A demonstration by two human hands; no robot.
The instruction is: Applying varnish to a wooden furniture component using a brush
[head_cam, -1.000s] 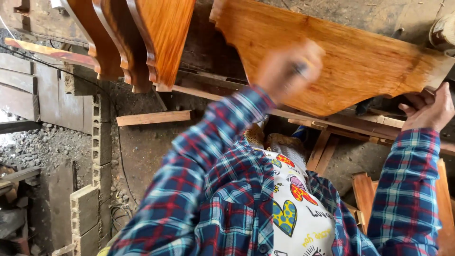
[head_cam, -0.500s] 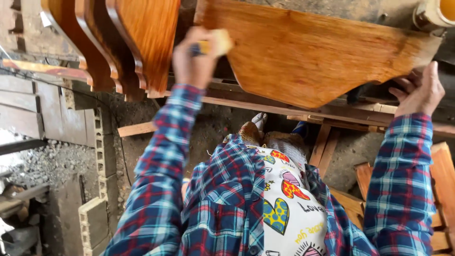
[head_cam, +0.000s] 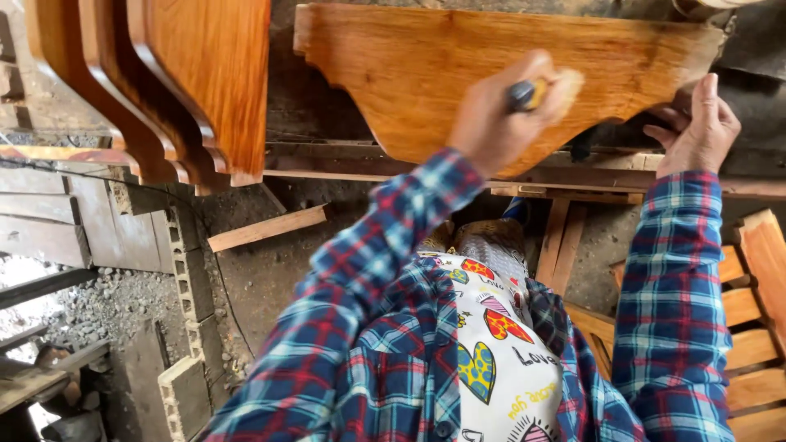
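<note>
Workshop: left hand (head_cam: pixel 498 115) brushes board (head_cam: pixel 426 65).

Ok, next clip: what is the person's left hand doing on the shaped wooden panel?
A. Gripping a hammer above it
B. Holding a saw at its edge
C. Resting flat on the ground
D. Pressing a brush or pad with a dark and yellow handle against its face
D: the left hand closes its grip on a small dark and yellow handled applicator against the shaped wooden panel, while the right hand steadies the panel's end.
</note>
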